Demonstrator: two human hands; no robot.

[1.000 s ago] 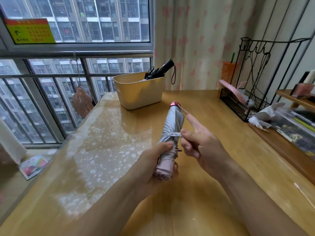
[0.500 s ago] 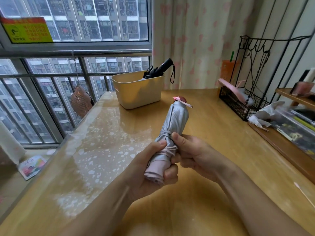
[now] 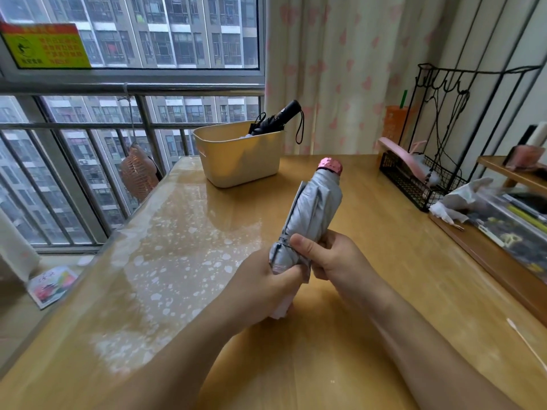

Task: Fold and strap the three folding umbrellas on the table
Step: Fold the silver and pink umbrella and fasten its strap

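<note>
While both hands grip it above the wooden table (image 3: 370, 261), the silver folding umbrella (image 3: 313, 208) stands tilted, its pink cap (image 3: 330, 166) pointing up and away toward the window side. The left hand (image 3: 263, 288) is wrapped around the lower, pale pink end of the umbrella, fingers curled tight on the gathered fabric. The right hand (image 3: 331, 255) closes on the umbrella just above the left, its thumb pressed flat across the cinched band of fabric where a narrow strap seems to circle the canopy; whether the strap is fastened is hard to tell from this angle. The two hands touch each other around the bundle.

Farther back on the table, near the window, a cream plastic basket (image 3: 239, 161) holds a black folding umbrella (image 3: 275, 119) that leans out over the rim, handle uppermost, its wrist loop dangling outside. A pale shape inside the basket beneath it is too hidden to identify. To the right, against the curtain, sits a black wire rack (image 3: 420, 187) with pink items in it, well apart from the hands.
</note>
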